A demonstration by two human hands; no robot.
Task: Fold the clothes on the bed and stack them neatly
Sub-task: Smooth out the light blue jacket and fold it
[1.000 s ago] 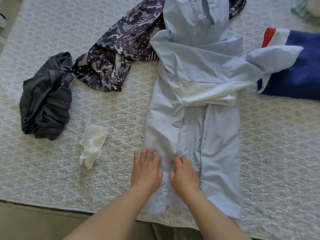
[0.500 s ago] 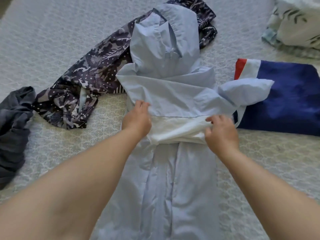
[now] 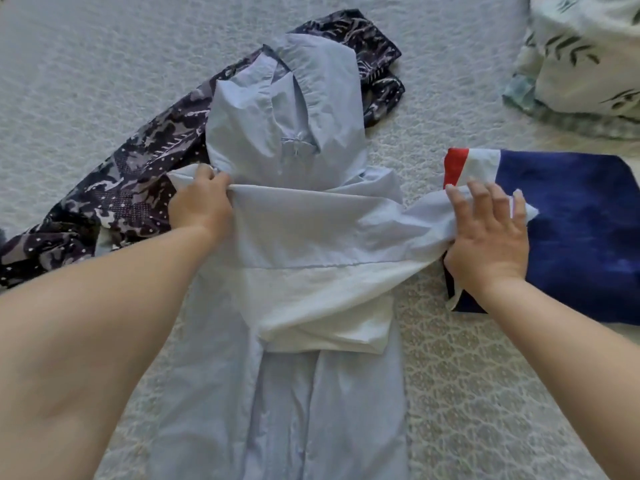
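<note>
A light blue hooded jacket (image 3: 304, 244) lies lengthwise on the bed, hood at the far end, one sleeve folded across its chest. My left hand (image 3: 199, 206) grips the jacket's left shoulder edge. My right hand (image 3: 488, 233) holds the sleeve end that sticks out to the right; the thumb is under the cloth and the fingers are spread over it. Under the hood and to the left lies a dark patterned garment (image 3: 131, 188), unfolded. A folded navy garment (image 3: 568, 233) with a red and white stripe sits at the right, partly under the sleeve end.
The white textured bedspread (image 3: 460, 393) covers the whole bed. A white pillow with a leaf print (image 3: 588, 57) rests at the far right corner.
Both hands moved up from the jacket's hem to its folded sleeve, then spread apart: left to the shoulder edge, right out to the sleeve end. The view shifted toward the hood.
</note>
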